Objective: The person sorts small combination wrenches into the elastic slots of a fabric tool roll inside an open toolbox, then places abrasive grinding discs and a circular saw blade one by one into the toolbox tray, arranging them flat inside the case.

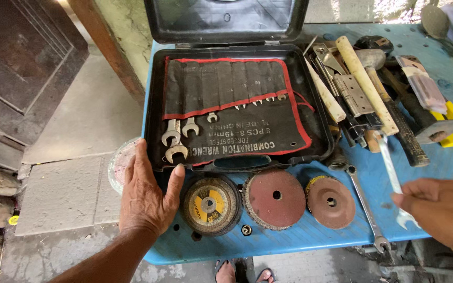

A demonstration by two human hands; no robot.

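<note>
An open black plastic case (155, 105) lies on a blue table (300, 236). Inside it lies a black wrench roll with red trim (237, 105), with wrench heads sticking out of its pockets. My left hand (145, 194) grips the case's front left corner, thumb near the rim. At the right, my right hand (441, 212) holds a silver open-end wrench (391, 173) by its lower end, its shaft pointing up toward the tool pile.
Three grinding discs (273, 199) lie in front of the case. A long combination wrench (365, 207) lies beside them. Hammers (365, 73), hinges and other tools are piled at the right. My sandalled feet (242, 272) show below the table's edge. Concrete floor lies left.
</note>
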